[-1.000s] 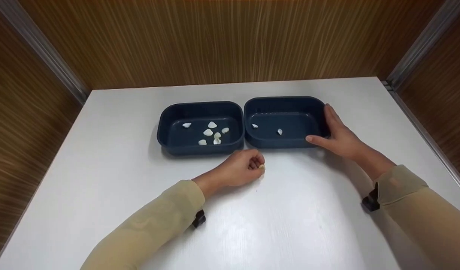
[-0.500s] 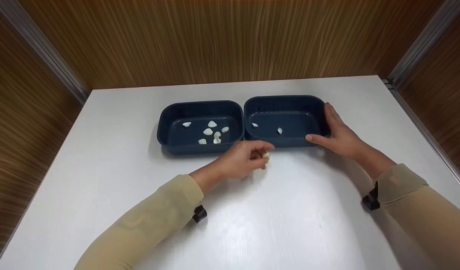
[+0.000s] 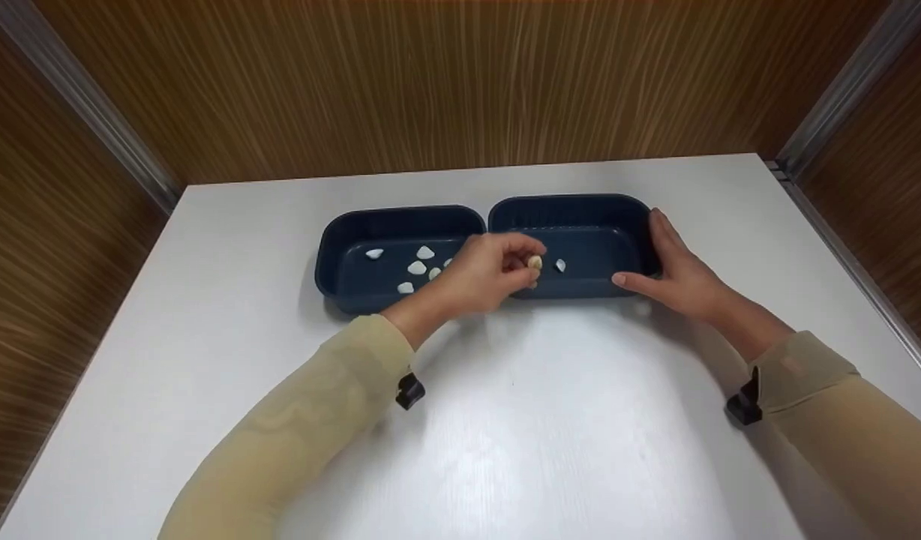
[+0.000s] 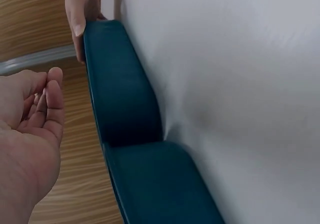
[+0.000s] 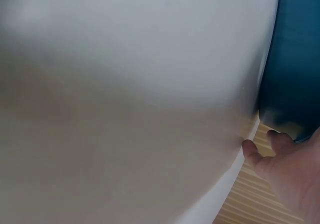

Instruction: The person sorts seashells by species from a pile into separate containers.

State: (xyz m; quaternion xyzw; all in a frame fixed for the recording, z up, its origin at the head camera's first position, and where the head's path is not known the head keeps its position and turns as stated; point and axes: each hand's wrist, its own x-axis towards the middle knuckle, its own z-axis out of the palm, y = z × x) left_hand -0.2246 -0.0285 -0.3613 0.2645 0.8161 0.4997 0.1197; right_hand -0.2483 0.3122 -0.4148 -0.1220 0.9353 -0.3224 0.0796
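Two dark blue rectangular containers stand side by side. My left hand [image 3: 481, 271] is raised over their adjoining ends, pinching a small yellowish shell [image 3: 535, 262] between thumb and fingertips. In the left container [image 3: 355, 301] lie several white shells [image 3: 417, 268], some partly behind the left hand. The right container [image 3: 595, 287] shows one small white shell [image 3: 560, 265] just right of the pinched one. At its right end my right hand [image 3: 682, 277] rests against the corner, fingers straight along the side and thumb on the front rim. In the left wrist view the pinched shell is hardly visible.
The containers stand toward the back of a white table [image 3: 505, 435]. Wood-grain panels [image 3: 460, 82] enclose the back and both sides, with metal strips at the corners. A black device [image 3: 410, 391] is strapped at the left wrist, another [image 3: 744, 405] at the right.
My left hand has risen from the table in front of the containers, moving away from me over the right container's left end with the shell. The right hand stays put.
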